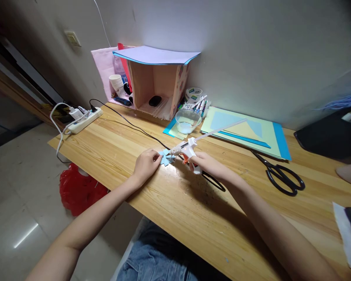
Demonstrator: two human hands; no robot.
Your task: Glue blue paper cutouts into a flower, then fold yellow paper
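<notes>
in the head view, a small light-blue cutout lies on the wooden table, just under the tip of a white glue gun. the left hand has its thumb and fingertips closed on the cutout's near-left edge. the right hand is wrapped around the gun's handle, a finger by the orange trigger; whether it is squeezed i cannot tell.

the cutout looks like paper or thin card: very light, easy to bend or crease, so a gentle pinch at the outer edge, away from the nozzle, suits it best. the gun seems light, hard and rigid, safest by its handle, as the tip may be hot. the long glue stick sticking out behind makes it awkward and could catch on things.

the black cord runs from the power strip across the table to the work, and could drag or snag. beyond are a clear tub, some markers, an open box and stacked coloured sheets, with the glue stick reaching over them. the black scissors lie to the right, outside the right forearm, out of the hands' way.
</notes>
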